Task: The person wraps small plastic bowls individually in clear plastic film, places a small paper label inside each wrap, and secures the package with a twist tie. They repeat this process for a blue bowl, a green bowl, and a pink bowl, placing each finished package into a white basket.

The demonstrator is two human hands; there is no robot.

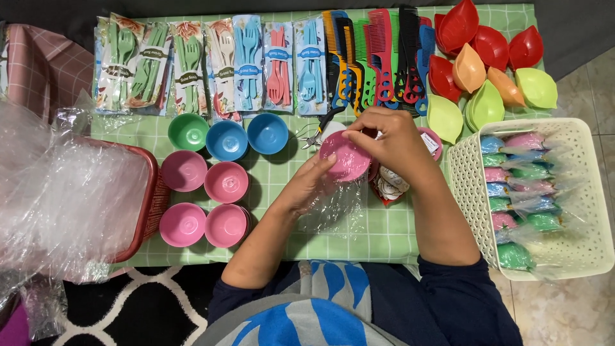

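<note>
Gripping pink bowl (346, 157) w/ both hands (311, 186) (391, 144), fingers closed; white basket (467, 186) just right.

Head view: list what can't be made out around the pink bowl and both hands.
- Pink bowl: its far rim is covered by the right hand.
- Clear plastic bag: its top is hidden under the left hand; whether the bowl sits inside it is unclear.
- Red packet: mostly hidden by the right wrist.
- Red basket: contents veiled by crumpled clear plastic.
</note>
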